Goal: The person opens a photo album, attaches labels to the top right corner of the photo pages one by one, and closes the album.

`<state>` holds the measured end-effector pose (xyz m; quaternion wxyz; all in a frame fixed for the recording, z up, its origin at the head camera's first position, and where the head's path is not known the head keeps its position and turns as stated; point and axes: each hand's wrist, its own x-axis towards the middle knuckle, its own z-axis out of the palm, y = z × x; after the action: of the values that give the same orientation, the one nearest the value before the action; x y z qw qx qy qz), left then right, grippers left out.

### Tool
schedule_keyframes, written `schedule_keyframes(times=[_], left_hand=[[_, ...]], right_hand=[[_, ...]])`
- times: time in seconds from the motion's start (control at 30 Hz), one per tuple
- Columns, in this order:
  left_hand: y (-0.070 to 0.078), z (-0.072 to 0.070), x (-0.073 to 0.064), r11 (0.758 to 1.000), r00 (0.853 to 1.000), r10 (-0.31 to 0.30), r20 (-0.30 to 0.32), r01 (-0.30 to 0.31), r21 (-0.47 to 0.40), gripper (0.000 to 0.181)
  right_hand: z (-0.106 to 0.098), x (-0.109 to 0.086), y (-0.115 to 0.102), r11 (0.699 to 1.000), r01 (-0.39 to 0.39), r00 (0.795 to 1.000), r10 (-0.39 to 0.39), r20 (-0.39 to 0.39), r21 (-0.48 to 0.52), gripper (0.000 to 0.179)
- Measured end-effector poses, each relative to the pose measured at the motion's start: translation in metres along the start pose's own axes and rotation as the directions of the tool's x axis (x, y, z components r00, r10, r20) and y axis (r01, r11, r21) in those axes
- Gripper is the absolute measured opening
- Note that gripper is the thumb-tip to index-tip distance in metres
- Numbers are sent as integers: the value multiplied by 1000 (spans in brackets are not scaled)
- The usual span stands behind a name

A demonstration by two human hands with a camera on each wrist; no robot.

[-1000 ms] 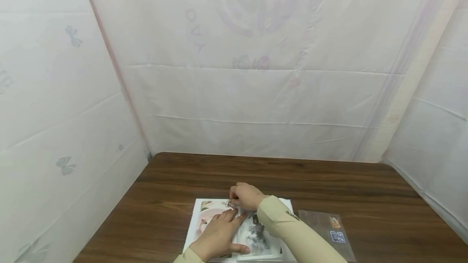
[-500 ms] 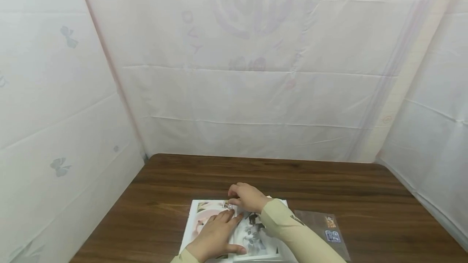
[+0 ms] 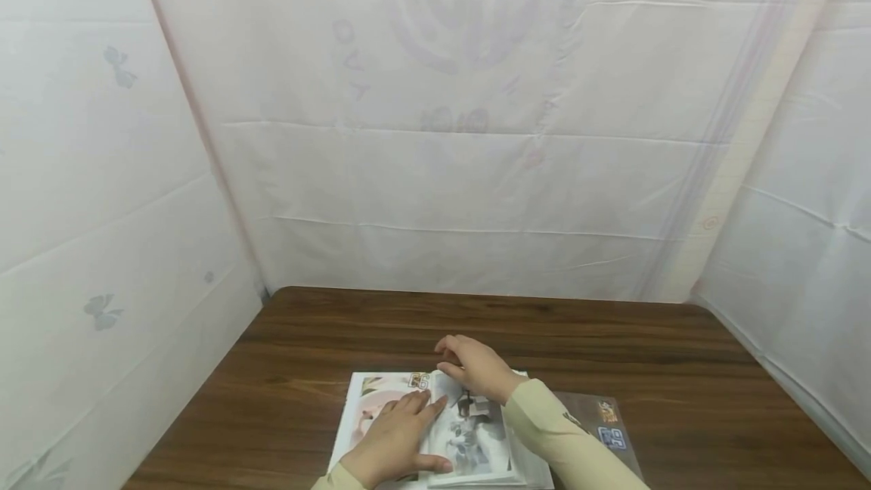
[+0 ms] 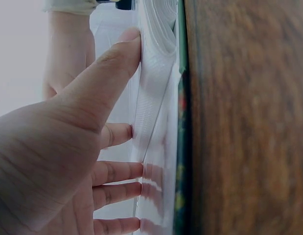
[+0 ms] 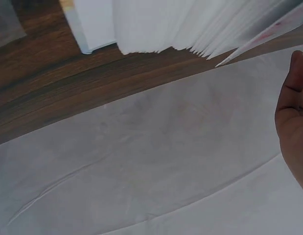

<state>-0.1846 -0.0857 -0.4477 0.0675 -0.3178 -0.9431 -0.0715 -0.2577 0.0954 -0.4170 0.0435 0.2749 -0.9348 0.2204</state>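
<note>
Your left hand (image 3: 398,433), fingers spread, rests on the opened white-paged picture album (image 3: 469,446) at six o'clock; your right hand (image 3: 481,369), loosely curved, holding nothing visible, is at its one o'clock. Lifting the left could let it spring closed.

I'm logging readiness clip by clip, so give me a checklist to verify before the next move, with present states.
1. Open book on the table: ok.
2. Left hand resting on the pages: ok.
3. Right hand free, nothing visible in its grasp: ok.
4. Sticker at the top of the left page fully stuck down: cannot tell.
5. Clear sheet fully uncovered in the head view: not ok, the right sleeve hides part.
</note>
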Motion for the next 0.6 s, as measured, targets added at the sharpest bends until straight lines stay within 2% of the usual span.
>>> schedule_keyframes(times=[0.6], left_hand=[[2,-2,-1,1000,1000,-3,-25,3,-13,91]], right_hand=[[-6,-27,13,995,-63,996,67,-64,73,31]])
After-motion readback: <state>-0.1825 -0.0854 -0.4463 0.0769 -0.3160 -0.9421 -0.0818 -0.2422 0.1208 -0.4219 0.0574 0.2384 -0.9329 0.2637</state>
